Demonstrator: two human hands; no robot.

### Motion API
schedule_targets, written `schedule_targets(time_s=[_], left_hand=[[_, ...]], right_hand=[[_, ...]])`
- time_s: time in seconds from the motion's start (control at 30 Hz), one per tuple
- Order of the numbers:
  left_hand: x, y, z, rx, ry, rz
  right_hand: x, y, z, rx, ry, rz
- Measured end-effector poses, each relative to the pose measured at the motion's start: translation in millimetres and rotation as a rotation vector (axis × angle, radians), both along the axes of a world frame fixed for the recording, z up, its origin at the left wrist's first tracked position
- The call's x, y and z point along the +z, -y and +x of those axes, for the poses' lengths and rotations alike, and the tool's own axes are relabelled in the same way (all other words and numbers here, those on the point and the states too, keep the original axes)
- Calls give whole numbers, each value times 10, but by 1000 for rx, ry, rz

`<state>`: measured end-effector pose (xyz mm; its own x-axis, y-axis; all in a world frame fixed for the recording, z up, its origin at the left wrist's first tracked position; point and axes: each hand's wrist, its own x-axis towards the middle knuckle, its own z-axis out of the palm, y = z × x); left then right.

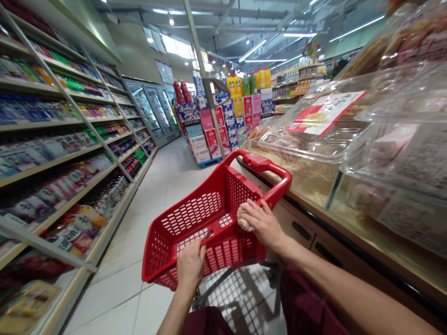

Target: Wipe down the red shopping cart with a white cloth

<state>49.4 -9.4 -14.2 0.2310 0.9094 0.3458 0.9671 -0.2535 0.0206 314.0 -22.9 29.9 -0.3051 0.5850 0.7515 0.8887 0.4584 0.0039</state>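
Observation:
A red plastic shopping cart (192,214) with perforated walls stands in front of me, its handle (284,179) toward the right. My left hand (190,265) is closed over the near rim of the basket. In my right hand (263,225) is a small whitish, crumpled bundle (243,218), possibly something in clear wrap; its kind cannot be made out. That hand rests at the cart's near rim close to the handle, and its fingers lie over the bundle. The visible part of the basket floor holds no goods.
Shelves of bottled drinks (66,121) line the left side. On the right, clear plastic boxes of baked goods (314,121) sit on a glass-fronted counter (314,177). Ahead stand stacked cartons (213,135), a slanted metal pole (199,51) and glass-door fridges (153,109).

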Motion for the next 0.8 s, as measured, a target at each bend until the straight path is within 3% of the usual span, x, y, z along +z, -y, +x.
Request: schedule_targets(time_s=[0.13,0.2,0.4,0.47,0.57,0.63,0.8], left_hand=[[-4,-11,11,4,-7,10],[5,-24,21,14,-6,-4],[52,-84,50,45,-13,-64],[52,-99,54,46,-12,-59],[45,-121,66,46,-14,-39],[47,-136,76,55,-9,-27],[58,-150,72,52,-8,-29]], right_hand=[[346,-157,589,-368,-199,98],[389,-204,650,-443,-195,70],[74,-178,81,-80,23,-54],[122,-225,225,-129,-24,-46],[268,-339,593,-396,-206,5],[262,-370,623,-443,-222,9],[-17,-261,67,-65,13,-43]])
